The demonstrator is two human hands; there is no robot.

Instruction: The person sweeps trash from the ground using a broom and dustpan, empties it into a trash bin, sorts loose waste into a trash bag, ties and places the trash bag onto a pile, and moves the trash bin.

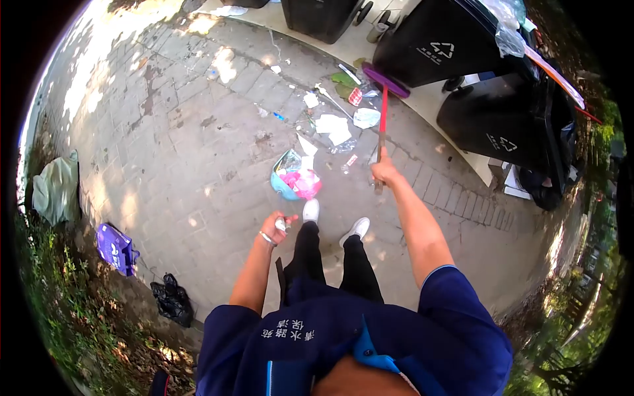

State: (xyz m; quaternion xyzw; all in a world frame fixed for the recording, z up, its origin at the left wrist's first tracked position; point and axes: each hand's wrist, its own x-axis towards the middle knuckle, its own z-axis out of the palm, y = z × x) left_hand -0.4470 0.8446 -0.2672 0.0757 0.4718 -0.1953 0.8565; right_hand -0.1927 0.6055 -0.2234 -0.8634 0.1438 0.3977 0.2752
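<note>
Broom: red handle point(383, 113) with a purple head point(386, 80), set at the foot of a black bin point(432, 46); whether they touch I cannot tell.
Right hand: the right hand point(384, 171) has its fingers clenched round the broom's handle.
Left hand: the left hand point(280, 225) has its fingers curled about a small pale object point(282, 224), too small to identify; a band point(267, 238) circles the wrist.
Dustpan: the blue dustpan point(282, 188), holding pink plastic point(302, 182), sits on the paving just beyond the left shoe point(311, 210).
Litter: white paper point(335, 128) and a red-and-white packet point(355, 97) lie between dustpan and broom head; any print on the packet is unreadable.
Shirt writing: white characters on the navy shirt point(396, 330), upside down from here, appear to read 清水路苑, then 保洁.
Bin markings: that bin and a second black bin point(485, 112) each carry a white triangular recycling symbol, the lettering beneath too small to read.
Purple bag: white lettering, illegible, marks the purple bag point(115, 249) at left, near a black plastic bag point(172, 300).
</note>
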